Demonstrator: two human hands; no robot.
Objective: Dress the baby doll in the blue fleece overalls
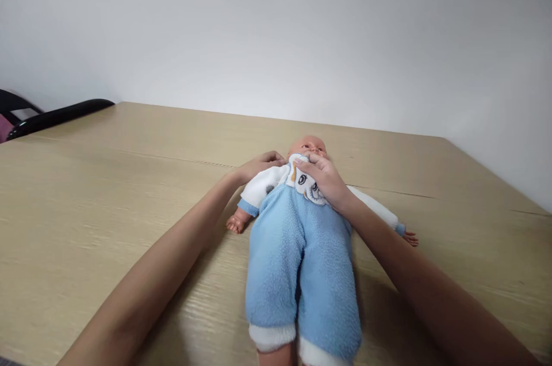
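Observation:
A baby doll (310, 144) lies on its back, its head away from me and its legs toward me. It wears a fleecy blue and white outfit (280, 256) with a cartoon face on the chest. My left hand (261, 166) is at the doll's shoulder on the left, fingers curled in by the neck, their tips partly hidden. Across the upper chest lies my right hand (328, 182), thumb and fingers closed on the outfit at the collar. Both doll arms are spread out sideways. The doll's feet are cut off by the lower picture edge.
The doll rests on a light wood table (107, 193) with a seam running across it. A white partition (276, 38) rises along the back and right. Past the table's left edge is a black chair (64, 115).

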